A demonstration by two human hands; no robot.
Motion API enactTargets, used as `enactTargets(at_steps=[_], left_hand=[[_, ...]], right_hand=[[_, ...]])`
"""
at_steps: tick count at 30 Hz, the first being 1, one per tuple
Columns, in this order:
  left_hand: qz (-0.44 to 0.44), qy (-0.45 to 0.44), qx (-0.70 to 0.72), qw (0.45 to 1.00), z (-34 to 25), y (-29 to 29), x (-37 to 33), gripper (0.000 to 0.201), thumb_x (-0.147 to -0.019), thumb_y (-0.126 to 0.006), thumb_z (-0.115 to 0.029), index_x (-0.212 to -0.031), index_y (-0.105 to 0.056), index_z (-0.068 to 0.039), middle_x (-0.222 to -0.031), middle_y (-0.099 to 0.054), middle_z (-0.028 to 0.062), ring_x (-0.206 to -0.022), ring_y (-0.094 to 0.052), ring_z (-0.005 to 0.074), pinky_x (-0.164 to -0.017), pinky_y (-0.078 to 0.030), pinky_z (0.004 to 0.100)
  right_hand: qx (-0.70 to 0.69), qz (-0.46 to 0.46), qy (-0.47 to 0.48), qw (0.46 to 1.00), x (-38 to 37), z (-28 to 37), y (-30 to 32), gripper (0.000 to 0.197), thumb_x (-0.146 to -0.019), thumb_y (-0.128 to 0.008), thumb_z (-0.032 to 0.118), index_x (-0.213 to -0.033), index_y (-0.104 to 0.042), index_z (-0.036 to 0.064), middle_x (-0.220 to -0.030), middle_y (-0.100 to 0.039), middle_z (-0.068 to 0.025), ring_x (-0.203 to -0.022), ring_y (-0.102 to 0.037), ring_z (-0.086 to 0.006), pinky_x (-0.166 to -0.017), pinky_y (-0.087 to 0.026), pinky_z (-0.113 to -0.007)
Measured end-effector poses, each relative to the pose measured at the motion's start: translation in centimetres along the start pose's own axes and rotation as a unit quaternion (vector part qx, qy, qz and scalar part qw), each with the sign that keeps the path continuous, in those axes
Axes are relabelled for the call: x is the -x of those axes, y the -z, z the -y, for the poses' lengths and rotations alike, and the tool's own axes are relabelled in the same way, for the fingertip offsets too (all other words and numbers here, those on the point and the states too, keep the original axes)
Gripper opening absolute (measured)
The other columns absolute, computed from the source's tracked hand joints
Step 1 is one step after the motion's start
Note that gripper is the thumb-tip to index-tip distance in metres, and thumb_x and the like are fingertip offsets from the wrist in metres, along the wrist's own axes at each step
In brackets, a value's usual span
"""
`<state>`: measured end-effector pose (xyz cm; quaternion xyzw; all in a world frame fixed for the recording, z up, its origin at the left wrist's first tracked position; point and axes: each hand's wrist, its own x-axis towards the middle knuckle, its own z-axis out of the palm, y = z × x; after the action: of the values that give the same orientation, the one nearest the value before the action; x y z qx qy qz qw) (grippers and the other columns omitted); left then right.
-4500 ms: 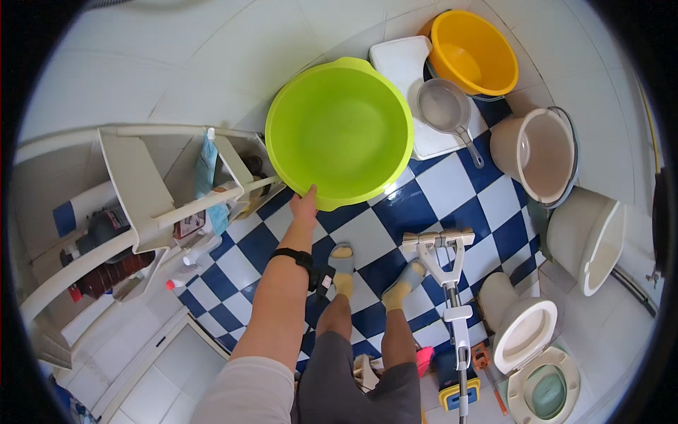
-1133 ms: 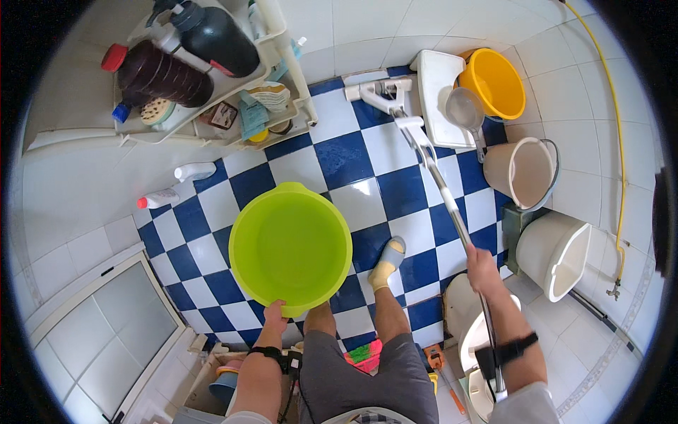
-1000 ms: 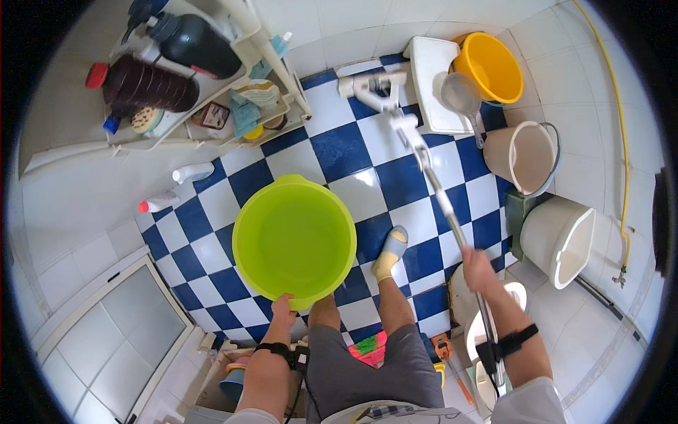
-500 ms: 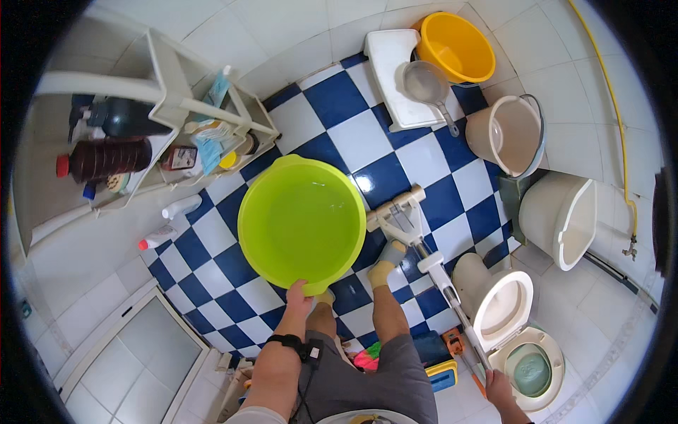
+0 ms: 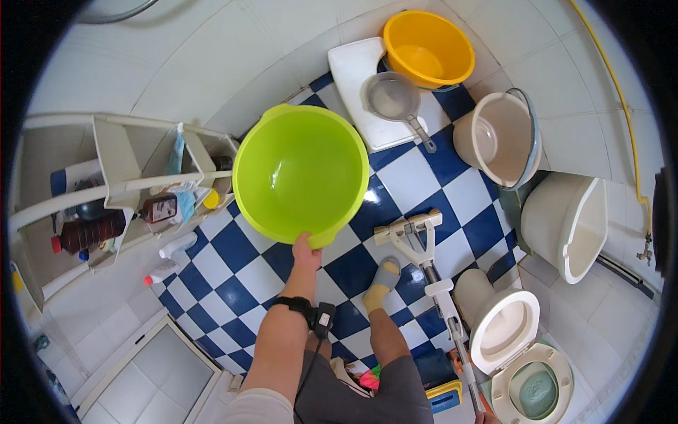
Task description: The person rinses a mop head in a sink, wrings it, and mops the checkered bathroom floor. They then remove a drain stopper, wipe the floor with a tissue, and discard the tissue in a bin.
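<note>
My left hand [image 5: 306,253] is closed round the near rim of a large lime-green basin [image 5: 300,177], which looks bare inside. The basin is out ahead of me, between the shelf and the white stool; whether it touches the floor I cannot tell. At the lower right edge my right hand [image 5: 486,418] is closed round the handle of a squeeze mop [image 5: 439,290], and the frame cuts most of that hand off. The mop's head [image 5: 407,226] rests on the tiles right of the basin, just beyond my slippered foot [image 5: 384,274].
The white stool [image 5: 349,67] bears a grey long-handled dipper [image 5: 393,97]. Behind it stands a yellow basin [image 5: 429,49], then a beige bucket [image 5: 487,138] and a bin [image 5: 558,219]. The toilet [image 5: 505,332] is at right. A shelf [image 5: 116,152] with bottles lines the left wall.
The basin has moved away from me toward the far wall, with my left arm stretched out after it. My right hand has dropped toward the lower edge, still on the mop handle.
</note>
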<state>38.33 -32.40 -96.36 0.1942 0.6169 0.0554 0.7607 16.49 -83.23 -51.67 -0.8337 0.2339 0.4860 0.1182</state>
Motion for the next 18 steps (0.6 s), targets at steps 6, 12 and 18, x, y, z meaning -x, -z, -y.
enactTargets(at_steps=[6, 12, 18], left_hand=[[0.03, -0.065, -0.051, 0.996, -3.8, -6.8, -4.6, 0.043, -0.089, -0.057, -0.01, -0.131, -0.048, -0.006, -0.125, -0.057, 0.0115, -0.111, -0.059, 0.0307, -0.088, -0.054, 0.0435], [-0.016, -0.199, -0.223, 0.954, -7.8, -10.6, -3.6, 0.045, -0.089, -0.059, -0.015, -0.132, -0.049, -0.004, -0.122, -0.059, 0.0153, -0.111, -0.059, 0.0308, -0.096, -0.047, 0.0441], [0.191, -0.277, -0.471, 0.816, 8.4, -23.6, 6.8, 0.038, -0.091, -0.063, -0.013, -0.128, -0.055, -0.009, -0.088, -0.06, 0.0008, -0.081, -0.056, 0.0115, -0.072, -0.049, 0.0267]], right_hand=[[-0.036, -0.004, -0.031, 0.999, -0.5, -1.5, 0.5, 0.035, -0.101, -0.046, 0.024, -0.082, -0.059, -0.0022, -0.075, -0.057, -0.0298, -0.07, -0.053, -0.0491, -0.061, -0.041, -0.052], [-0.054, -0.011, -0.043, 0.998, 0.0, -2.3, 0.0, 0.034, -0.1, -0.047, 0.025, -0.081, -0.059, -0.0012, -0.072, -0.057, -0.0282, -0.066, -0.053, -0.0482, -0.059, -0.042, -0.051], [-0.124, -0.027, -0.052, 0.991, 1.2, -2.7, -1.3, 0.033, -0.099, -0.048, 0.024, -0.079, -0.058, -0.0009, -0.073, -0.058, -0.028, -0.066, -0.053, -0.0477, -0.059, -0.043, -0.051]])
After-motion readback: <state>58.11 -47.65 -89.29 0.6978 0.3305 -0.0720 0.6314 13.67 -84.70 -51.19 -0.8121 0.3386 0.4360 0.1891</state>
